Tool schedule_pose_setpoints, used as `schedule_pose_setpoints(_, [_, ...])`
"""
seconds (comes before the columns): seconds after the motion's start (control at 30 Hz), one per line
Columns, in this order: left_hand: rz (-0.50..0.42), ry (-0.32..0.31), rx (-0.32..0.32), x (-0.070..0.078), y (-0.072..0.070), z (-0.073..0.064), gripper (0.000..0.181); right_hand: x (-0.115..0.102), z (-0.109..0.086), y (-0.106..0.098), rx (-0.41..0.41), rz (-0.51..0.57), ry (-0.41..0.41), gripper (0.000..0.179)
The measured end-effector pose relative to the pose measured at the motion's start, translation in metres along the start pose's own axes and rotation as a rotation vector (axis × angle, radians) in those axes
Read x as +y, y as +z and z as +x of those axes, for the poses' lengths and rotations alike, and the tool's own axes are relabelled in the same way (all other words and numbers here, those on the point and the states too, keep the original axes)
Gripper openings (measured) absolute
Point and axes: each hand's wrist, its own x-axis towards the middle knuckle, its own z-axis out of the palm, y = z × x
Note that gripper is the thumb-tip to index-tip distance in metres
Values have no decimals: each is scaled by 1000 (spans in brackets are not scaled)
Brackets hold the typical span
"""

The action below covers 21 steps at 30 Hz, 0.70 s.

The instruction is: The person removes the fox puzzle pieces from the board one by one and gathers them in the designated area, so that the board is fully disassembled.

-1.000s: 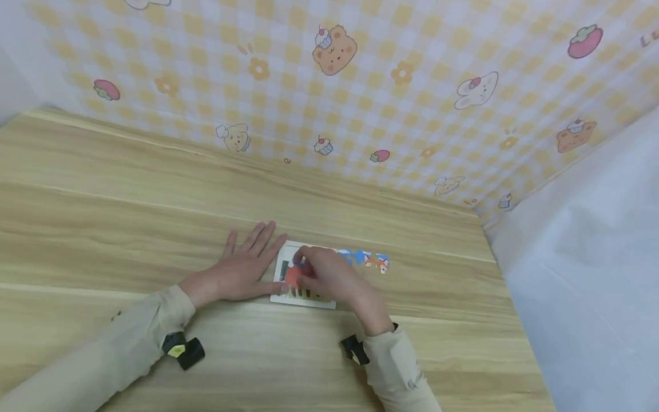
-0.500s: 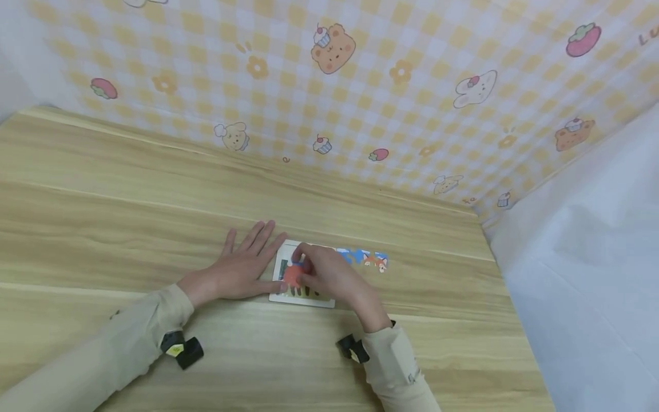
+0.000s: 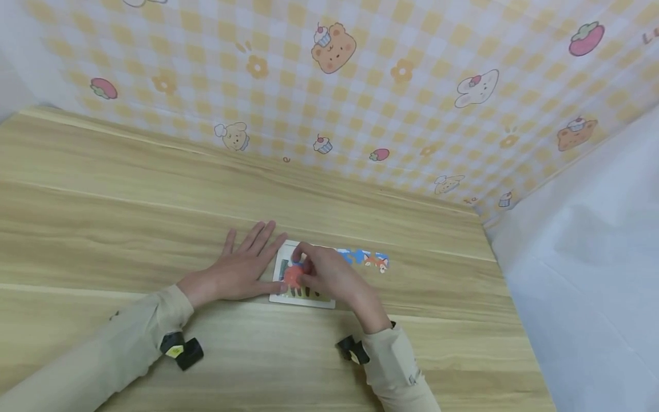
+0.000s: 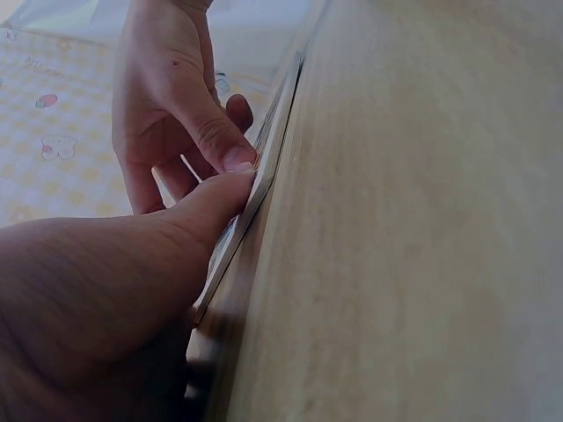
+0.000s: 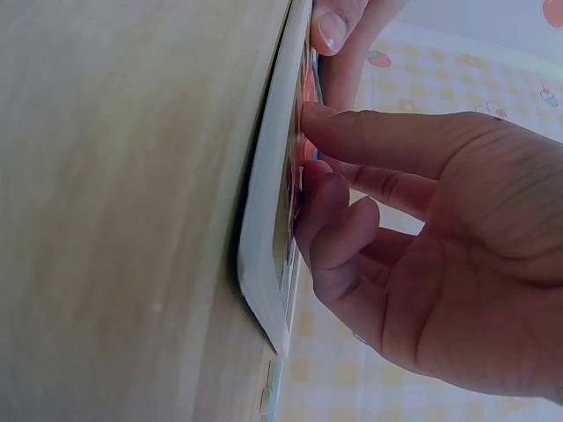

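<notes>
On the counter (image 3: pixel 154 229), one board (image 3: pixel 304 302) has the flat, spread left hand (image 3: pixel 234 276) at nine o'clock, the right hand (image 3: pixel 333 274) pinching one red piece (image 3: pixel 292 277) on it, and at least two pieces (image 3: pixel 374 261) toward three o'clock.

L hand (image 3: pixel 229 277) lay palm-down L of ctr, fingers (image 3: pixel 264 235) spread. R hand (image 3: pixel 334 272), lower ctr, had fingers curled in. Forearms (image 3: pixel 105 346) slanted up from frame bottom.

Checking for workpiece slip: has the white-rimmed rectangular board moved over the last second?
No visible shift: the board keeps its place against the pale wooden tabletop's grain in the head view.
</notes>
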Motion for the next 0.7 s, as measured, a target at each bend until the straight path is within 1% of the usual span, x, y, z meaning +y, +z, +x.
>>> schedule_pose_setpoints(0.2, [4, -4, -3, 0, 0, 0, 91, -1, 0, 1, 21, -9, -9, 25])
schedule_pose_setpoints(0.4, [8, -2, 9, 1, 0, 0, 91, -3, 1, 1, 51, -14, -17, 25])
schedule_pose_setpoints(0.5, [4, -6, 3, 1, 0, 0, 91, -4, 1, 2, 63, -33, -23, 24])
schedule_pose_setpoints(0.7, [8, -10, -1, 0, 0, 1, 91, -2, 1, 3, 112, -86, -76, 20])
